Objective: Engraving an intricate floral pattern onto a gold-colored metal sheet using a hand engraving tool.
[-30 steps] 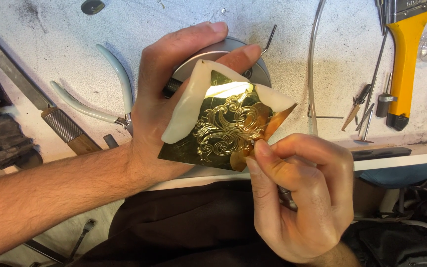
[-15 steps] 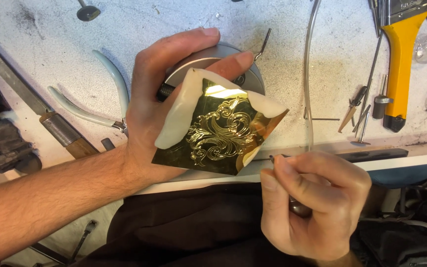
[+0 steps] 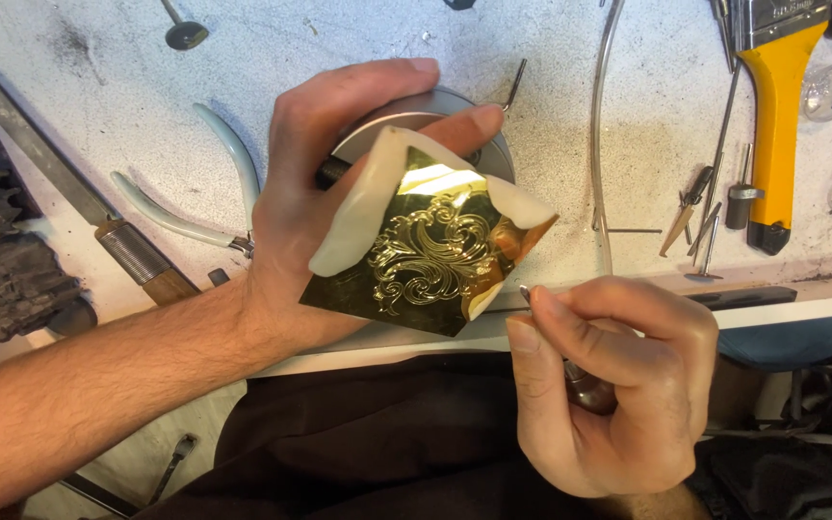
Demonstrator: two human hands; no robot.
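My left hand (image 3: 325, 164) grips a round grey metal block (image 3: 435, 120) on the white workbench. Fixed on that block in cream-coloured putty (image 3: 358, 217) is a shiny square brass plate (image 3: 430, 255) engraved with scrollwork. My right hand (image 3: 613, 385) is closed around a small engraving tool whose thin metal tip (image 3: 525, 291) shows beside my thumb. The tip sits just off the plate's right corner, not touching it. The tool's handle is mostly hidden in my palm.
Pliers with pale handles (image 3: 199, 193) and a long file with a wooden handle (image 3: 79, 207) lie to the left. A yellow-handled brush (image 3: 772, 116), small metal tools (image 3: 700, 207) and a bent wire (image 3: 597, 135) lie to the right. The bench edge (image 3: 801, 308) runs beneath my hands.
My right hand has drawn the tool off the plate's engraved face, down and to the right. My left hand has stayed on the block with the plate.
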